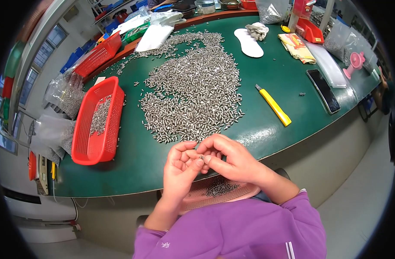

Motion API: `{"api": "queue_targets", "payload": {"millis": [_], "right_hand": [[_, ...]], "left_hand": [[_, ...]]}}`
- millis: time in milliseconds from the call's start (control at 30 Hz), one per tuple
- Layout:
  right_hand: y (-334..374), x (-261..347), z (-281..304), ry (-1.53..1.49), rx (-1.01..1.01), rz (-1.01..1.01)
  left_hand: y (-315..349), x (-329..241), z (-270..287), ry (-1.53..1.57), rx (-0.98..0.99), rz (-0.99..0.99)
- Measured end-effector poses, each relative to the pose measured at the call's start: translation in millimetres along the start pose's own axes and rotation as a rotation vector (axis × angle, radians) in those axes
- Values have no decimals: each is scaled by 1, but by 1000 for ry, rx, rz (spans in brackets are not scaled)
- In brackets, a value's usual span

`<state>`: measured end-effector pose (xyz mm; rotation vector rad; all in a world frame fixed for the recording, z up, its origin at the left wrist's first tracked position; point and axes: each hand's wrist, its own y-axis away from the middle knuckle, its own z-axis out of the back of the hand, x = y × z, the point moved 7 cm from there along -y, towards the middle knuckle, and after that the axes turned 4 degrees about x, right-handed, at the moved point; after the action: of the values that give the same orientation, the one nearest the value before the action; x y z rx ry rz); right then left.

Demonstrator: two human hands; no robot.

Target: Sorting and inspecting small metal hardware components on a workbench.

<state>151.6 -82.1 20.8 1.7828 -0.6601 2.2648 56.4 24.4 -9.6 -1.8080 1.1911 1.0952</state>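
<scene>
My left hand and my right hand meet at the near edge of the green table. Between their thumbs and fingertips they pinch a small metal part, mostly covered by the fingers. Just beyond my hands spreads a large heap of short, silvery, pin-like metal parts. Below the hands, at my lap, sits a pink basket with more of these parts inside. My forearms hide some of its rim.
A red basket holding similar parts stands at the left. On the right lie a yellow utility knife and a phone. A white insole and a glove are farther back. Filled plastic bags line the left edge.
</scene>
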Motion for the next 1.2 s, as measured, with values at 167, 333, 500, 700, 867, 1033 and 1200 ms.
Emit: {"api": "queue_targets", "payload": {"millis": [167,333,500,700,867,1033,1200], "right_hand": [[0,2,0,24,-1,29],[-1,-4,-1,-40,34,3],[-1,0,1,-52,40,0],[3,0,9,-100,366,57],[2,-9,32,13,50,-103],[-1,-1,20,448,-184,56],[0,5,10,617,-271,108]], "left_hand": [[0,0,1,27,-2,-20],[1,1,3,31,-6,-23],[1,2,4,37,-2,-30],[19,0,-6,-269,258,42],[18,-28,-15,-594,479,98],[1,-33,3,-999,-126,-132],[-14,-26,-11,-1217,-169,-199]]}}
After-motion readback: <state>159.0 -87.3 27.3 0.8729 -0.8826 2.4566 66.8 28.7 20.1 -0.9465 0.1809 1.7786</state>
